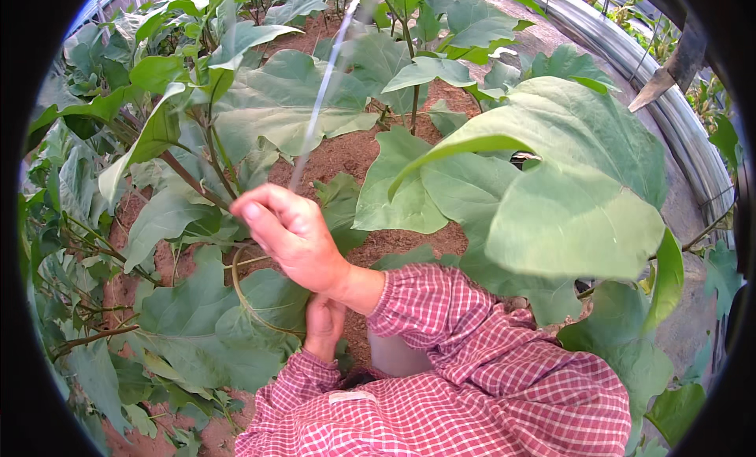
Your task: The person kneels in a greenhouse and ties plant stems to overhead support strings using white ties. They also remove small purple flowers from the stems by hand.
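My right hand is in front of an eggplant plant, thumb and forefinger pinched together at a brownish-purple stem. A white string comes down from the top of the view and passes out of sight at the knuckles of this hand. Whether the fingers also hold the string cannot be seen. My left hand is lower, partly covered by the right wrist. Its fingertips are hidden, so its grip does not show. Beside it lies a broad green leaf with a curved pale stalk.
Large leaves rise close on the right, over reddish-brown soil. More eggplant plants stand ahead. Plastic sheeting bends along the right edge, near a pointed blade-like piece. Below my right forearm shows a pale grey rounded surface.
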`<state>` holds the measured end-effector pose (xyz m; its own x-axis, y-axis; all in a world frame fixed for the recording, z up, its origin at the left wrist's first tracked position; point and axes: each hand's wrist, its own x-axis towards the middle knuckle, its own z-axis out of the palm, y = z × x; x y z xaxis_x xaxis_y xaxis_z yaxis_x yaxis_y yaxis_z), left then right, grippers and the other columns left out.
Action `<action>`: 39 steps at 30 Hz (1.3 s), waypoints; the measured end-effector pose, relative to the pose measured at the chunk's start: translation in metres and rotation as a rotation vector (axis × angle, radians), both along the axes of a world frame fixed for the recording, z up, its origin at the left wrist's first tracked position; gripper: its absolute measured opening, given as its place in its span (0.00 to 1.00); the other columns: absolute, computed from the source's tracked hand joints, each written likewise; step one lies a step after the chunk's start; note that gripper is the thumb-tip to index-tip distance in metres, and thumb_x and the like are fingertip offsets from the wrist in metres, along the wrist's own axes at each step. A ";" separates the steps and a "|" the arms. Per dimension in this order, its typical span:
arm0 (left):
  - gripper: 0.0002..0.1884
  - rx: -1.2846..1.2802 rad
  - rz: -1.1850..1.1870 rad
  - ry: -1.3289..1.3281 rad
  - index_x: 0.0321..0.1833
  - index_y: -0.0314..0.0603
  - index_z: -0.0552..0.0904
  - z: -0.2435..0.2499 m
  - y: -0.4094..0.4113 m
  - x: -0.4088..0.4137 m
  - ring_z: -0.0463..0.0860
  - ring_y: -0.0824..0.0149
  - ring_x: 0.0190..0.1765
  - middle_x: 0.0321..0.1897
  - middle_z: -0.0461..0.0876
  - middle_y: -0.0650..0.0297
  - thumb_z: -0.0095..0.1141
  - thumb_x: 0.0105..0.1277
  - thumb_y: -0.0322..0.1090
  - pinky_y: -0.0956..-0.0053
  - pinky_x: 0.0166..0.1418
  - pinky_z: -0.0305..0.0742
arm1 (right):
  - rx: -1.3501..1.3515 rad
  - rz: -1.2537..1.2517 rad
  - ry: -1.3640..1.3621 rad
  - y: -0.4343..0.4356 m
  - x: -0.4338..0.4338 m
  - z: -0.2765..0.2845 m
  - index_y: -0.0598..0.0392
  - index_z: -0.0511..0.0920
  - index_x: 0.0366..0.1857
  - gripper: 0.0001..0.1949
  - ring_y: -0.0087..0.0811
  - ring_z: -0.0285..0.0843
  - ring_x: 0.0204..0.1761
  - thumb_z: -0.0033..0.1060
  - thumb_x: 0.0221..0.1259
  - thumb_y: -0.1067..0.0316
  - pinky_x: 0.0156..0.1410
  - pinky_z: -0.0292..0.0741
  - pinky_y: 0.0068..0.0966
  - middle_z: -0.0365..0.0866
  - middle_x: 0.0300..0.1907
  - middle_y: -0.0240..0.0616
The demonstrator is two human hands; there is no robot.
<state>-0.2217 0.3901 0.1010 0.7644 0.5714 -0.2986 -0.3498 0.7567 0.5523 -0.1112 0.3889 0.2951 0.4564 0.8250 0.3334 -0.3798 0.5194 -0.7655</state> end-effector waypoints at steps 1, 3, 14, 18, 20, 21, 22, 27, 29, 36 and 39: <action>0.17 -0.012 0.134 0.166 0.61 0.39 0.74 0.005 0.008 0.006 0.79 0.68 0.55 0.53 0.80 0.62 0.51 0.69 0.29 0.71 0.55 0.75 | -0.150 -0.015 0.052 -0.016 0.009 -0.029 0.58 0.76 0.50 0.10 0.10 0.57 0.22 0.51 0.74 0.64 0.26 0.56 0.11 0.67 0.24 0.20; 0.14 0.237 0.168 0.142 0.57 0.39 0.76 0.022 0.021 0.024 0.81 0.72 0.47 0.44 0.82 0.64 0.50 0.70 0.31 0.77 0.48 0.74 | -0.341 -0.317 0.133 -0.041 0.048 -0.072 0.55 0.73 0.56 0.13 0.12 0.60 0.24 0.50 0.74 0.63 0.26 0.58 0.12 0.69 0.28 0.23; 0.18 0.335 -0.172 -0.168 0.62 0.33 0.71 0.114 0.040 0.323 0.80 0.65 0.50 0.52 0.80 0.56 0.50 0.72 0.32 0.74 0.49 0.77 | -0.128 -0.886 0.008 -0.206 0.253 -0.079 0.59 0.71 0.56 0.14 0.23 0.62 0.17 0.45 0.75 0.63 0.20 0.57 0.14 0.78 0.29 0.41; 0.18 0.089 -0.303 -0.022 0.57 0.30 0.71 0.117 0.072 0.396 0.82 0.57 0.43 0.48 0.79 0.50 0.45 0.73 0.37 0.65 0.47 0.81 | -0.231 -0.922 0.006 -0.226 0.260 -0.085 0.59 0.71 0.56 0.14 0.23 0.62 0.17 0.45 0.75 0.63 0.20 0.57 0.14 0.78 0.30 0.41; 0.21 -0.041 -0.389 0.029 0.54 0.30 0.74 0.119 0.083 0.426 0.82 0.57 0.38 0.44 0.82 0.54 0.46 0.72 0.44 0.64 0.44 0.80 | -0.264 -0.933 0.008 -0.231 0.261 -0.091 0.59 0.72 0.56 0.14 0.23 0.62 0.17 0.45 0.75 0.63 0.20 0.57 0.14 0.78 0.30 0.41; 0.20 -0.068 -0.393 0.023 0.53 0.30 0.75 0.116 0.087 0.436 0.82 0.57 0.38 0.43 0.82 0.54 0.46 0.71 0.43 0.63 0.44 0.80 | -0.284 -0.933 0.007 -0.233 0.260 -0.096 0.59 0.72 0.56 0.14 0.23 0.62 0.17 0.45 0.75 0.63 0.20 0.57 0.14 0.78 0.30 0.41; 0.20 -0.058 -0.376 -0.012 0.52 0.30 0.75 0.113 0.088 0.445 0.82 0.57 0.38 0.43 0.82 0.54 0.47 0.71 0.43 0.63 0.43 0.80 | -0.289 -0.932 0.003 -0.235 0.261 -0.098 0.59 0.72 0.56 0.14 0.23 0.62 0.17 0.45 0.75 0.63 0.20 0.57 0.14 0.78 0.30 0.41; 0.18 0.041 -0.278 -0.176 0.47 0.32 0.78 0.099 0.086 0.473 0.83 0.57 0.38 0.40 0.83 0.55 0.49 0.69 0.42 0.63 0.43 0.80 | -0.346 -0.940 0.013 -0.248 0.257 -0.108 0.60 0.72 0.56 0.14 0.22 0.61 0.17 0.46 0.74 0.64 0.19 0.56 0.13 0.78 0.31 0.41; 0.17 0.085 -0.272 -0.206 0.46 0.32 0.79 0.098 0.086 0.475 0.83 0.57 0.37 0.38 0.83 0.55 0.50 0.68 0.42 0.62 0.43 0.80 | -0.356 -0.940 0.012 -0.254 0.257 -0.109 0.60 0.72 0.55 0.14 0.22 0.61 0.17 0.46 0.74 0.64 0.19 0.56 0.13 0.78 0.31 0.41; 0.14 0.378 -0.244 -0.308 0.39 0.34 0.82 0.084 0.086 0.458 0.84 0.57 0.37 0.34 0.84 0.55 0.54 0.64 0.40 0.61 0.42 0.79 | -0.406 -0.947 -0.020 -0.273 0.257 -0.107 0.60 0.72 0.55 0.14 0.22 0.61 0.18 0.47 0.74 0.64 0.19 0.55 0.13 0.78 0.32 0.41; 0.13 0.686 -0.223 -0.286 0.36 0.35 0.83 0.076 0.093 0.445 0.84 0.57 0.37 0.33 0.85 0.55 0.55 0.63 0.40 0.61 0.42 0.79 | -0.402 -0.939 -0.055 -0.272 0.255 -0.097 0.60 0.72 0.55 0.14 0.22 0.61 0.18 0.47 0.74 0.64 0.18 0.55 0.13 0.78 0.32 0.41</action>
